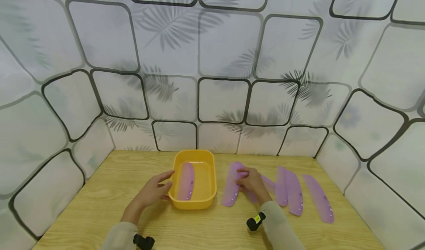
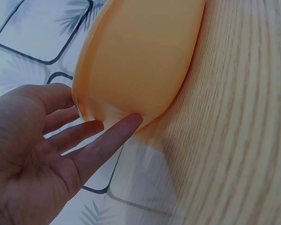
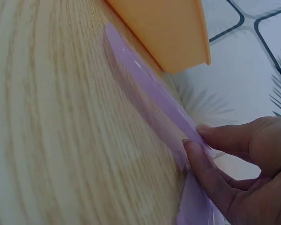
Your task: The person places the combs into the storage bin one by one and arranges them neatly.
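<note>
A yellow plastic tub (image 1: 210, 183) stands on the table, one flat purple translucent plastic strip (image 1: 186, 181) lying inside it. My left hand (image 1: 154, 191) is at the tub's left side, its fairly straight fingers touching the outer wall in the left wrist view. Right of the tub, my right hand (image 1: 254, 183) pinches the upper end of another purple strip (image 1: 230, 191) between thumb and fingers. In the right wrist view this strip (image 3: 154, 89) tilts up off the wood at the pinched end. Further purple strips lie partly under the right hand.
More purple strips (image 1: 294, 194) lie overlapping right of the right hand, and a separate one (image 1: 318, 198) lies farthest right. The wood-grain table (image 1: 109, 191) is bounded by patterned white walls (image 1: 219, 102) at the back and both sides.
</note>
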The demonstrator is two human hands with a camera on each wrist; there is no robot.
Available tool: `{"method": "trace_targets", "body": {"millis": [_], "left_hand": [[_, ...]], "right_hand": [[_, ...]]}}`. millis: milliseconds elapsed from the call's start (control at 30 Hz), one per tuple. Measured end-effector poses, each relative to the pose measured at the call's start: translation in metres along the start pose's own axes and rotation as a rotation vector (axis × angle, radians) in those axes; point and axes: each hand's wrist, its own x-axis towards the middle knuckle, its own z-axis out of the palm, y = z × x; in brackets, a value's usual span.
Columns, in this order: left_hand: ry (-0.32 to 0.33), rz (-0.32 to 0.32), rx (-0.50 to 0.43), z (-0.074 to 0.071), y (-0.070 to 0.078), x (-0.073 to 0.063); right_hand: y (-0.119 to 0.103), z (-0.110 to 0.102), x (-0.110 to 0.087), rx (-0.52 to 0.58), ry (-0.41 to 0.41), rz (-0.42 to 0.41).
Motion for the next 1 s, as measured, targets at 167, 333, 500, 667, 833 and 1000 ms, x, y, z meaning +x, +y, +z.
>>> {"method": "trace_targets", "body": {"millis": [167,333,500,667,833,1000], "left_hand": [[0.003,-0.006,-0.004,0.001,0.001,0.000],[0.004,-0.003,-0.006,0.001,0.002,-0.001],[0.005,-0.001,-0.002,0.001,0.001,-0.001],[0.006,-0.014,-0.010,0.001,0.000,-0.002],[0.007,-0.008,-0.009,0.000,0.001,-0.001],[-0.003,0.006,-0.017,0.001,0.001,0.000]], "right_hand": [[0.001,0.000,0.003,-0.042,0.014,-0.005],[-0.003,-0.002,0.002,-0.019,0.003,0.015],[-0.006,-0.003,0.001,-0.002,0.007,0.011],[-0.005,-0.004,0.002,-0.006,0.020,-0.013],[-0.009,-0.007,0.003,0.006,0.040,-0.026],[-0.015,-0.011,0.001,0.033,0.021,-0.016]]}}
